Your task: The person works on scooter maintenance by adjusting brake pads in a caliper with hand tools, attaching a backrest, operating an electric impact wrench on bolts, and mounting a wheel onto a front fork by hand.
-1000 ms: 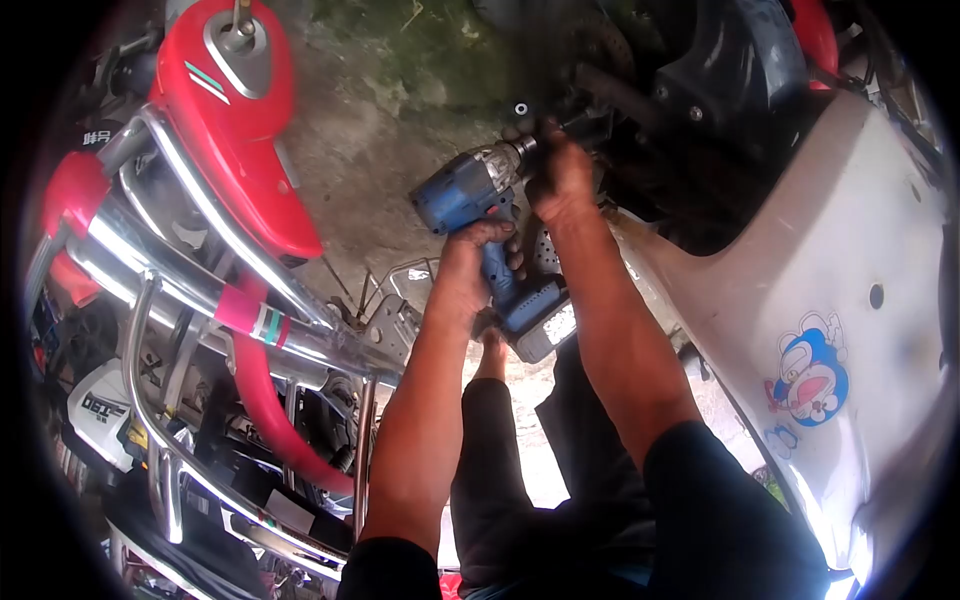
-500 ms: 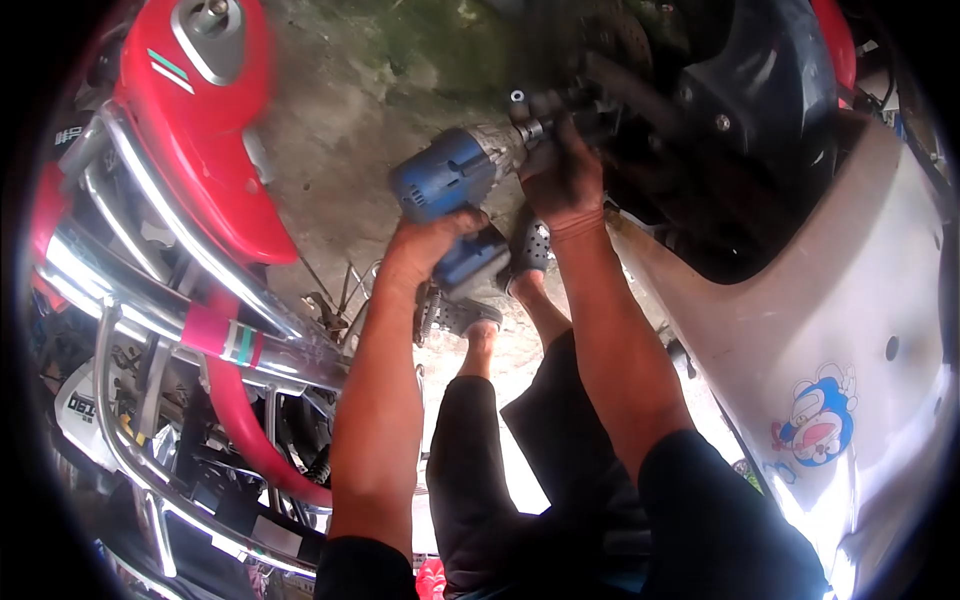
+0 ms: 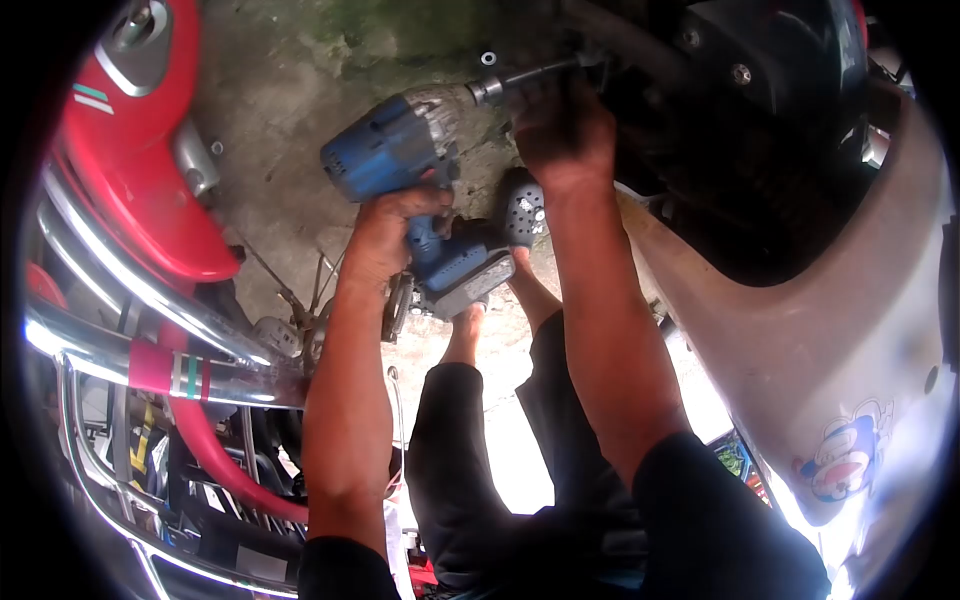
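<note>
My left hand (image 3: 395,225) is wrapped round the handle of a blue cordless impact driver (image 3: 385,145), whose battery hangs low beside my leg. From its silver nose a socket and long dark shaft (image 3: 535,74) point right, toward the shadowed underside of a vehicle. My right hand (image 3: 565,135) is just below that shaft, its fingers curled and dark; whether they touch the shaft or hold something is hidden in shadow. A small ring-shaped washer (image 3: 488,58) lies on the ground above the socket.
A red and chrome vehicle frame (image 3: 150,200) stands at the left. At the right is a white body panel (image 3: 800,330) with a blue cartoon sticker, below a dark fairing (image 3: 780,60). My shoe (image 3: 522,205) rests on the concrete floor (image 3: 270,110).
The driver and my left hand have moved left, away from the dark parts, and more of the shaft shows. The camera view has shifted too.
</note>
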Demonstrator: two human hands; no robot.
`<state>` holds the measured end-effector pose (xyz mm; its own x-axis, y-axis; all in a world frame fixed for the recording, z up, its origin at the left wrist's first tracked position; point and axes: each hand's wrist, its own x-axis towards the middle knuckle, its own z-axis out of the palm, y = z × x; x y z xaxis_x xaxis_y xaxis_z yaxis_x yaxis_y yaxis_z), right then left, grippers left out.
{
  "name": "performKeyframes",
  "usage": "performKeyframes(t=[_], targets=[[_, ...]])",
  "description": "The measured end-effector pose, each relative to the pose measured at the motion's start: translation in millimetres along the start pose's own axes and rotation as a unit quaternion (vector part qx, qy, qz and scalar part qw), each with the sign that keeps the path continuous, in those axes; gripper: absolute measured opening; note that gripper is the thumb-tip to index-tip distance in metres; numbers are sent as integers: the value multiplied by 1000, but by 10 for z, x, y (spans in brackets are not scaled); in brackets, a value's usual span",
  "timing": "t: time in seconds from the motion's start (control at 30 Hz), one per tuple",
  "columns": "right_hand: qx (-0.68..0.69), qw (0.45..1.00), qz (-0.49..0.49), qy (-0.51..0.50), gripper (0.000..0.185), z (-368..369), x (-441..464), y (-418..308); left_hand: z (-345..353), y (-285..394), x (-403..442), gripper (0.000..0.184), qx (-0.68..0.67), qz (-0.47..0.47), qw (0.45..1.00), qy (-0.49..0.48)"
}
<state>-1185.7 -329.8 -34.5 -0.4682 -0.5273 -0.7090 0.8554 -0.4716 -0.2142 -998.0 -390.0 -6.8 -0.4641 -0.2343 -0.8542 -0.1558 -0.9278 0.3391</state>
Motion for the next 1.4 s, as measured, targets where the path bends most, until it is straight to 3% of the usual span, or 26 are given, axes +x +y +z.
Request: performKeyframes(t=[0.1,0.2,0.3,0.6,0.7,0.9,1.3,1.4], targets=[[24,1000,18,-5,21,-84,82,-35,-73,-13,34,29,-3,23,998,-58],[35,998,29,-42,20,-77,105,-46,-79,-71,27,28,52,65,997,-5],[15,1000,10,-1,20,-37,92,-31,-174,-144,76,26,1,68,997,-25],[-11,1000,2,21,25,74,41,-22,0,-15,-12,30,35,24,999,10],[-10,1000,-8,0,25,39,71,4,-9,99,-2,31,39,34,998,-19],[-30,998,-40,50,24,103,66,106,-20,218,-33,33,-18,-25,1000,-2],[31,997,-46,-57,24,43,196,123,87,342,-119,31,-20,-33,999,-8],[5,998,-48,27,25,240,136,129,57,356,-89,36,-44,-41,997,-42]])
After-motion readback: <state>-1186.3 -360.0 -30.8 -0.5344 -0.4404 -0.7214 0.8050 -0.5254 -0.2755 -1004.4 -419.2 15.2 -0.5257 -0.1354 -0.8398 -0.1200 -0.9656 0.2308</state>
